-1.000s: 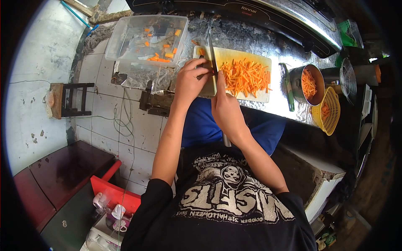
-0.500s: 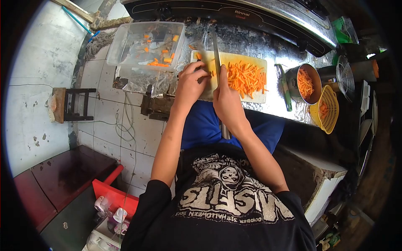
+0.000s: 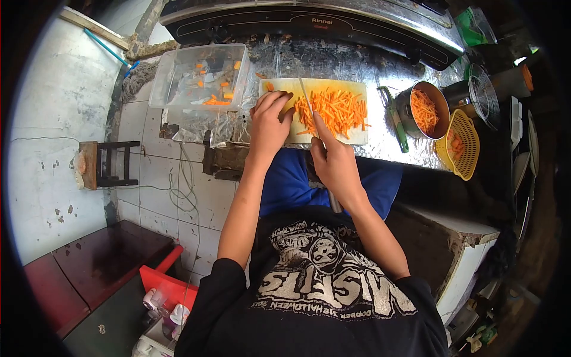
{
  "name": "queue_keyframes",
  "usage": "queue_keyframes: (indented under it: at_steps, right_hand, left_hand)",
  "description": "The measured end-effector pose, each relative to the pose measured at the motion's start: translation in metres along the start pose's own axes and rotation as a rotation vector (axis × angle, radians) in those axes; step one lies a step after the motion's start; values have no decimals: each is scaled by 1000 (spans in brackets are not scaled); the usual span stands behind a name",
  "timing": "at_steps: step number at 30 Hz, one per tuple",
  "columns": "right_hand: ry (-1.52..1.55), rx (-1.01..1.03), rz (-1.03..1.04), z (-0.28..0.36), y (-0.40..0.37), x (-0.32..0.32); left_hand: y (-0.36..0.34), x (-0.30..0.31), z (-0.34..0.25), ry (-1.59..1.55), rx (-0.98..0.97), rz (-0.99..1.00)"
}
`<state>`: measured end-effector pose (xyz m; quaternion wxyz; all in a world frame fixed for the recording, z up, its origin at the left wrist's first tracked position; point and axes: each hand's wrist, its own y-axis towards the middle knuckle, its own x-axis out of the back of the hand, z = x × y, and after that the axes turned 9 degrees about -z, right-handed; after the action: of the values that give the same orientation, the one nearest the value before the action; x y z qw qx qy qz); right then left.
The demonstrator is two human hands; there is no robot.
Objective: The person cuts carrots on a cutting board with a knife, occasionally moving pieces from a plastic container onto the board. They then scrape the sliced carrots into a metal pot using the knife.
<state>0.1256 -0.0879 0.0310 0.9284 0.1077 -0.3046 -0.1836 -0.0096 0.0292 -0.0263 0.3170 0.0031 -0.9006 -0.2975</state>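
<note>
My right hand (image 3: 337, 159) grips a kitchen knife (image 3: 306, 97) by its handle. The blade points away from me, leaning a little left, along the left side of a heap of carrot sticks (image 3: 339, 113). Beneath the heap lies a pale cutting board (image 3: 358, 89). My left hand (image 3: 272, 124) rests at the board's left side, its fingers curled close together. Whatever is under those fingertips is hidden. A small carrot piece (image 3: 269, 87) shows just beyond them.
A clear plastic tub (image 3: 159, 77) with carrot chunks stands left. On the right are a green-handled peeler-like tool (image 3: 399, 132), a pot (image 3: 443, 122) of carrot shreds and a yellow basket (image 3: 471, 146). A Rinnai stove (image 3: 267, 22) lines the back.
The knife has tilted left at its tip, and its blade now lies against the carrot sticks, farther from my left fingers. My right hand has turned and shifted right. The whole view has shifted slightly.
</note>
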Motion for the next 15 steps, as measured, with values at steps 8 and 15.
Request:
queue_keyframes:
  at_steps: [8,15]
  right_hand:
    - [163,-351,96,-7,-4,12]
    - [184,-390,58,-6,-1,25]
  left_hand:
    - [13,-13,-15,-215,53,84]
    - [20,-19,-19,-225,41,79]
